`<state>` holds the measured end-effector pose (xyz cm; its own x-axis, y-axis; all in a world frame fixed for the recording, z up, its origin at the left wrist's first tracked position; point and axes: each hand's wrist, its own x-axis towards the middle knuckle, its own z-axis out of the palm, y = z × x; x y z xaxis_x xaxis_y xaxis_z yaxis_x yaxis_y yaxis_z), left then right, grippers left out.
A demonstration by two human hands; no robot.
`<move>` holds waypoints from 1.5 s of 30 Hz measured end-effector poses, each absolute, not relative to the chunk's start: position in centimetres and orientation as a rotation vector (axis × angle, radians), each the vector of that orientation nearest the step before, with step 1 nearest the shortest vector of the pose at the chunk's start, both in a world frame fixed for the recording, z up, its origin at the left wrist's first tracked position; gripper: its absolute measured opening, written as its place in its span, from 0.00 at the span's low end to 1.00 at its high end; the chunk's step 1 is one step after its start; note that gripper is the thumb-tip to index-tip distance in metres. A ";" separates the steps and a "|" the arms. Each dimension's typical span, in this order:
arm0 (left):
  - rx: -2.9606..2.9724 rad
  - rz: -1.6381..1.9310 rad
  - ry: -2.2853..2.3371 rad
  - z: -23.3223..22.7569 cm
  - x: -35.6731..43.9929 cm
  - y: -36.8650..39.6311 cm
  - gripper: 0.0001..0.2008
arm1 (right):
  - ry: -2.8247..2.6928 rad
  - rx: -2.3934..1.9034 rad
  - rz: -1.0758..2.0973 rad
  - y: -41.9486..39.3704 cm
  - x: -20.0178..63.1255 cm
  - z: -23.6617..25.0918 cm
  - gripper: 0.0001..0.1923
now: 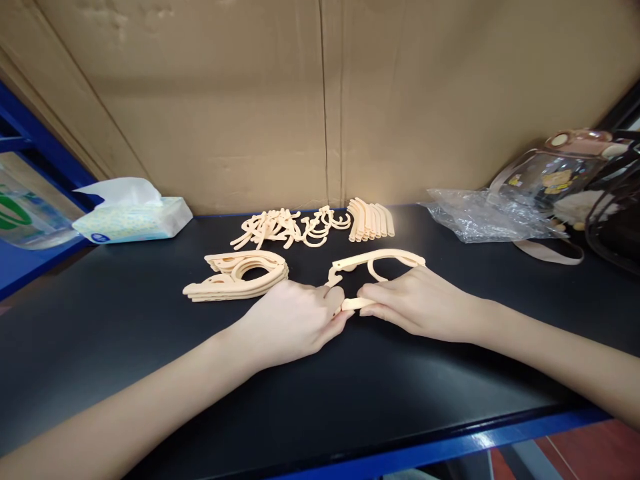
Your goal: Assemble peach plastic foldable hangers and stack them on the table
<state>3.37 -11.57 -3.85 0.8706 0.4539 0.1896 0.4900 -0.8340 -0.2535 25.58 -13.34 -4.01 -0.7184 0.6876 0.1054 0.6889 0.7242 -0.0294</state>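
Observation:
Both hands are closed on a cream plastic folding hanger (379,256) above the black tabletop. Its upper arm curves over my right hand (417,300), whose fingers grip the lower arm. My left hand (300,313) pinches the end of that lower arm; the fingertips hide what they touch there. The hanger's curved hook shows partly between the arms. Just beyond my left hand lies a stack of folded hangers (235,285). Farther back are a loose pile of hooks and small parts (270,227) and a row of curved arm pieces (371,219).
A tissue pack (135,217) stands at the back left. To the back right lie a clear plastic bag (475,217) and a transparent bottle (545,177) with a brown lid, next to a dark bag. A cardboard wall (225,107) closes off the back, and a blue edge (450,447) runs along the front.

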 end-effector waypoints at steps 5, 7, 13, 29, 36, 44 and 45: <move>-2.750 -0.160 -0.733 -3.9 3.5 -11.5 0.12 | -2.807 -1.138 -0.006 -13.2 25.6 -4.0 0.22; -2.755 -0.161 -0.746 -4.0 3.5 -11.5 0.12 | -2.810 -1.139 0.021 -13.2 25.6 -4.0 0.22; -2.806 -0.164 -0.695 -4.1 3.5 -11.5 0.13 | -2.836 -1.103 0.063 -13.1 25.8 -4.0 0.19; -2.746 -0.274 -0.742 -4.0 3.4 -11.6 0.13 | -2.290 -0.974 -0.446 -11.5 27.7 -2.8 0.12; -2.780 -0.310 -0.700 -3.9 3.4 -11.6 0.11 | -2.431 -1.075 -0.301 -10.4 28.1 -3.6 0.14; -2.877 -0.345 -0.505 -3.3 3.4 -12.2 0.03 | -2.429 -1.188 -0.252 -10.1 28.4 -3.8 0.12; -2.870 -0.346 -0.490 -3.2 3.4 -12.2 0.04 | -2.424 -1.207 -0.254 -10.1 28.5 -3.8 0.12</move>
<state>3.44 -12.23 -3.25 0.9171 0.2991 0.2634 0.3483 -0.9228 -0.1649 28.50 -10.07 -3.82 -0.5360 0.7180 0.4441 0.7945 0.6068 -0.0221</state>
